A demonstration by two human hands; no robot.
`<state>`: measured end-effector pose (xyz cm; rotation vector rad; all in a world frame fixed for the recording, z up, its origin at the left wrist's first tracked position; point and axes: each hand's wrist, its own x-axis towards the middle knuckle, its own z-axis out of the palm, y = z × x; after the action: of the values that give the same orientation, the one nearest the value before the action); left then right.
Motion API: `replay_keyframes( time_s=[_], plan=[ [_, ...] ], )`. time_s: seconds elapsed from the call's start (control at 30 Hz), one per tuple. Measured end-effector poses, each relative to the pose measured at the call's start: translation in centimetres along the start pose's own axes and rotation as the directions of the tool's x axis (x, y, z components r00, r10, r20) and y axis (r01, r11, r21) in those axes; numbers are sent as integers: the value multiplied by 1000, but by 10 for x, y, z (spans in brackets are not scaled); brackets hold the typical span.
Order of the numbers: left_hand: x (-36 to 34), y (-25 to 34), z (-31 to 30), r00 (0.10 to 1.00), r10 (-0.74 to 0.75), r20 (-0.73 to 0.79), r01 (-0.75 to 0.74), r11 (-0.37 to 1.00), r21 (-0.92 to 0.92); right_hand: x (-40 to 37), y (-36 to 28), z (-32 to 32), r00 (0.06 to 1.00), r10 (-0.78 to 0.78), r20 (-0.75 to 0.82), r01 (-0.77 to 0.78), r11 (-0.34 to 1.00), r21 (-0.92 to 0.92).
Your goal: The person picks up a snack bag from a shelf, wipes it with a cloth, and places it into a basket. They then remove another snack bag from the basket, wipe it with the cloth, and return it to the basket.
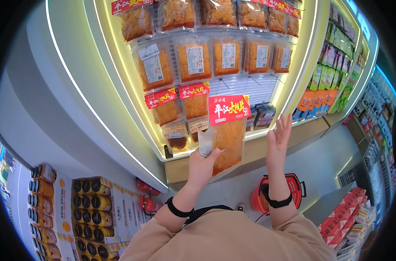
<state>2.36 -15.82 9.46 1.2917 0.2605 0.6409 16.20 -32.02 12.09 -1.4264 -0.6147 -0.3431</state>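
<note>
My left hand (203, 164) grips a clear snack packet (228, 143) by its lower left side, thumb across the front. The packet holds a flat orange-brown food sheet and has a red header card with yellow and white lettering. A white flap (205, 142) shows at its left edge, above my thumb. To the right of the packet, my right hand (279, 137) is raised with its fingers spread, holding nothing. Similar red-topped packets (195, 102) hang on the lit display just behind the held one.
Rows of packets with white labels (194, 60) hang on hooks higher up. A red shopping basket (297, 195) stands on the floor below my right forearm. Shelved jars (93, 187) and a fire extinguisher (149, 204) are at left, with red packages (343, 217) at lower right.
</note>
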Motion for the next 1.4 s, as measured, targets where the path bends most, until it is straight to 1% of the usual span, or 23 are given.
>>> replay_keyframes(
  time_s=[0.07, 0.1, 0.13, 0.2, 0.23, 0.3, 0.37, 0.4, 0.47, 0.5, 0.57, 0.6, 0.67, 0.73, 0.83, 0.9, 0.93, 1.03, 1.07, 1.17, 1.27, 1.37, 1.4],
  plan=[
    [-12, -5, 15, 998, 13, 56, -25, 979, 203, -18, -18, 27, 974, -58, 217, 28, 990, 138],
    [-21, -6, 22, 996, 9, 90, -36, 953, 301, -26, -18, 29, 962, -2, 271, -66, 968, 240],
    [-28, 3, 28, 935, 147, 321, -272, 881, 388, -34, -18, 30, 945, 55, 324, -167, 929, 330],
    [-37, -3, 41, 856, 331, 398, -467, 824, 321, -40, -4, 27, 863, 302, 404, -493, 679, 545],
    [-44, -6, 43, 805, 417, 422, -555, 781, 286, -41, -1, 25, 802, 387, 456, -596, 453, 663],
    [-43, -11, 29, 921, 228, 316, -300, 933, 200, -41, -5, 15, 739, 363, 567, -663, 240, 709],
    [-16, 2, 28, 950, 280, 135, -287, 957, 32, -48, 0, 16, 756, 376, 536, -655, 405, 638],
    [-2, 10, 30, 913, 369, 174, -396, 902, 169, -53, 2, 16, 763, 381, 522, -646, 482, 592],
    [19, 22, 31, 815, 505, 282, -579, 700, 419, -63, -6, 26, 769, 339, 542, -619, 608, 498],
    [18, 18, 35, 792, 518, 322, -610, 662, 436, -67, -9, 30, 770, 316, 554, -596, 665, 449],
    [17, 5, 50, 738, 535, 412, -675, 578, 458, -71, -4, 38, 763, 326, 558, -623, 601, 501],
    [10, 17, 51, 761, 448, 469, -637, 652, 411, -65, -24, 41, 770, 355, 530, -625, 586, 516],
    [-8, 16, 53, 703, 459, 543, -687, 637, 350, -52, -25, 41, 782, 420, 460, -622, 499, 603],
    [-14, 20, 55, 653, 467, 596, -729, 601, 329, -44, -22, 34, 789, 402, 464, -613, 560, 558],
    [-6, 24, 53, 704, 383, 598, -708, 450, 545, -46, -16, 31, 827, 347, 442, -560, 588, 585],
    [9, 22, 52, 719, 448, 532, -691, 379, 616, -47, -10, 34, 861, 290, 417, -505, 584, 636],
    [16, 19, 51, 721, 479, 501, -679, 345, 648, -50, -7, 33, 827, 358, 434, -557, 411, 722],
    [32, 11, 44, 782, 510, 357, -604, 480, 636, -60, 1, 23, 791, 359, 495, -606, 344, 717],
    [35, 12, 39, 849, 424, 315, -523, 597, 609, -63, -1, 22, 781, 353, 515, -615, 291, 732],
    [40, 13, 37, 858, 428, 286, -508, 620, 598, -61, -6, 23, 769, 331, 547, -628, 231, 743],
    [27, 14, 38, 838, 411, 360, -545, 579, 606, -51, -10, 26, 841, 227, 490, -537, 249, 806],
    [-10, 16, 49, 736, 397, 548, -677, 438, 592, -34, -18, 27, 868, 326, 375, -456, 223, 862],
    [-23, 12, 51, 728, 387, 566, -685, 448, 574, -27, -14, 27, 910, 263, 319, -400, 364, 841]
  ],
)
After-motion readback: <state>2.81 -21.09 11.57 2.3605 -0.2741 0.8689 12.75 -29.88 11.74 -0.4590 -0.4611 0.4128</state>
